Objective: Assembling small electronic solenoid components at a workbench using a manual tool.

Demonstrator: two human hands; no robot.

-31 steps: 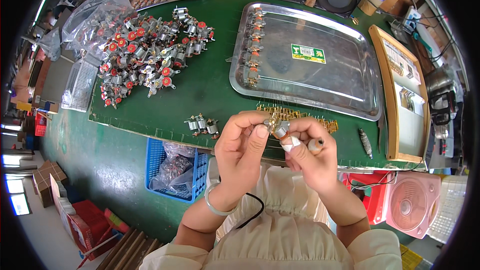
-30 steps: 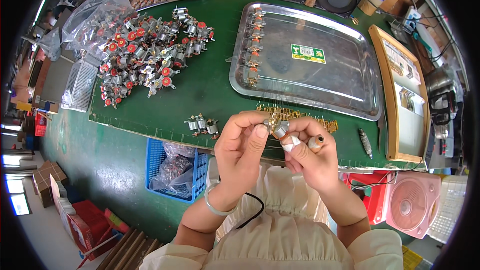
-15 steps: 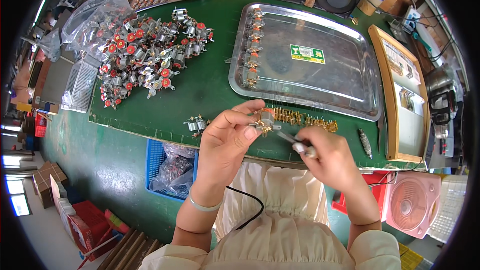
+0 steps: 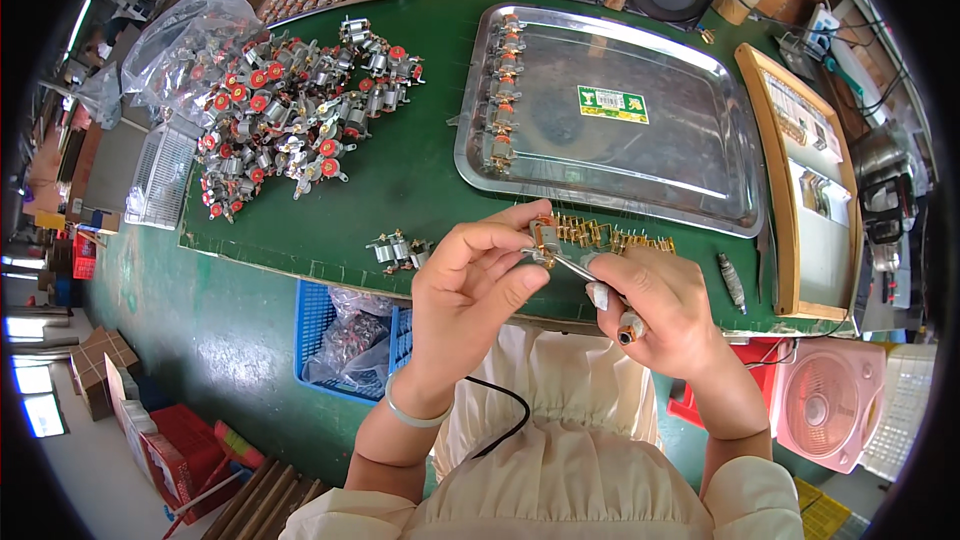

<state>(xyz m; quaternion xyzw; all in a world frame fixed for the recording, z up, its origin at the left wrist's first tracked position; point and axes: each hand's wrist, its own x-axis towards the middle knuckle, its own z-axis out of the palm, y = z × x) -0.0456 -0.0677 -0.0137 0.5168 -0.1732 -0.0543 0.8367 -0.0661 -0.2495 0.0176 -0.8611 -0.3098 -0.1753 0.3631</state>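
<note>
The left hand [image 4: 470, 285] is closed around a small metal motor part [image 4: 543, 236], pinched between thumb and fingertips just above the near edge of the green work mat [image 4: 420, 170]. The right hand [image 4: 655, 305] grips a thin tool [image 4: 590, 278] like a pen, its metal tip touching the part from the right. Directly beyond both hands lies a short row of brass-coloured pieces [image 4: 610, 235], and just left of the left hand sit a few loose motors [image 4: 400, 250]. Farther out past the hands, a steel tray [image 4: 680, 155] holds a single column of finished-looking units [image 4: 503, 90] along its left wall, with most of its floor bare. Well off to the left and away from the hands, a large heap of motors with red caps [image 4: 285, 110] waits beside a clear plastic bag [image 4: 185, 40]. Judged from this, the work looks to be in an early stretch: only one column is laid in the tray and the heap remains big. What the tool tip does at the part cannot be made out, since the fingers cover most of it; the brass pieces are partly hidden behind the hands, and the contents of the blue crate [image 4: 345, 345] below the left wrist are unclear under wrapping.
</note>
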